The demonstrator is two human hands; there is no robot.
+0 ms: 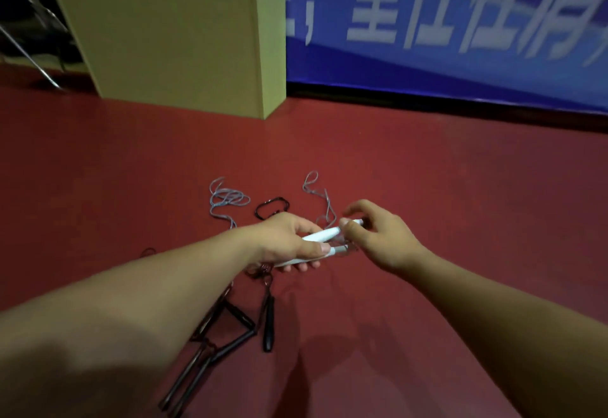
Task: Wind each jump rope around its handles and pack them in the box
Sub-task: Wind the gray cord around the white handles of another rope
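My left hand (289, 241) grips two white jump rope handles (320, 236) held side by side above the red floor. At the handles' far end, my right hand (378, 236) pinches the thin grey rope with its fingers curled. The grey rope (227, 200) trails away and lies in loose loops on the floor beyond my hands. Several black jump rope handles (268, 322) with dark ropes lie on the floor under my left forearm. A small black rope loop (272, 207) lies between the grey loops. The cardboard box (174, 42) stands at the far left.
A blue banner (460, 22) with white characters stands along the back wall to the right of the box. Metal chair legs (29, 52) show at the far left behind the box. Red floor (427, 171) spreads around the ropes.
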